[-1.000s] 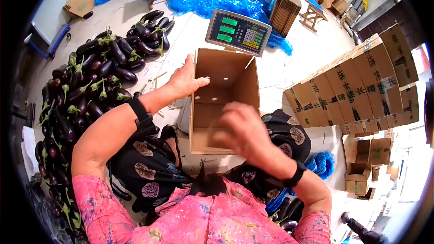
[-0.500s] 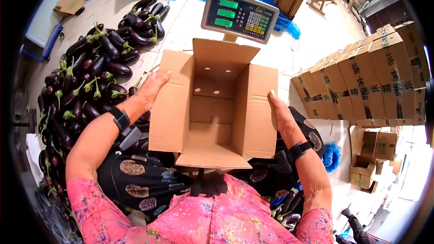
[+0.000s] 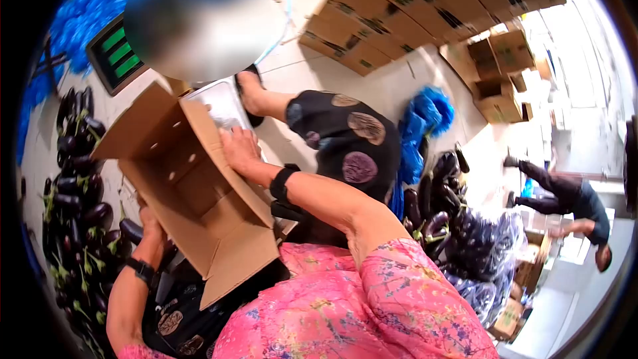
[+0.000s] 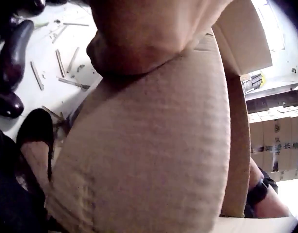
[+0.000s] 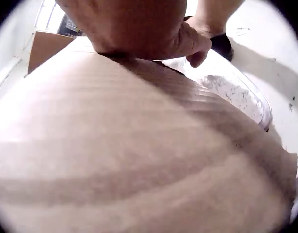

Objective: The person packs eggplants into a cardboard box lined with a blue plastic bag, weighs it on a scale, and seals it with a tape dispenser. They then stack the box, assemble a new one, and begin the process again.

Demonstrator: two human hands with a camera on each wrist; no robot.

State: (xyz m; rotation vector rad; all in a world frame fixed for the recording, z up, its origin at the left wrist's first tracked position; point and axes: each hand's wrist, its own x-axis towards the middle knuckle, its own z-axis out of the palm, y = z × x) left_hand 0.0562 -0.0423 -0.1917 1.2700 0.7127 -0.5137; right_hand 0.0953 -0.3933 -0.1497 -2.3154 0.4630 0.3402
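Observation:
An open, empty cardboard box (image 3: 193, 206) stands tilted in front of the body, between both hands. My left hand (image 3: 153, 226) holds its left side low down, with the fingers partly hidden. On the right side, my right hand (image 3: 240, 149) grips near the upper part, fingers bent against the cardboard. Each wrist view is mostly filled by a cardboard side (image 4: 153, 145), (image 5: 115, 145), with the left hand (image 4: 149, 34) and right hand (image 5: 139, 29) at the top. The scale's metal platform (image 3: 222, 103) lies just behind the box.
The scale display (image 3: 118, 56) stands behind the box. Eggplants (image 3: 76, 206) are heaped at left, with more in plastic (image 3: 485, 239) at right. Stacked printed boxes (image 3: 399, 10) stand beyond. Blue plastic (image 3: 425, 116) lies near the knee. A person (image 3: 575, 196) is at far right.
The head view has swung to the right. The box's side flaps, spread outward half a second ago, now lie back along its sides under the hands, and the box has tilted.

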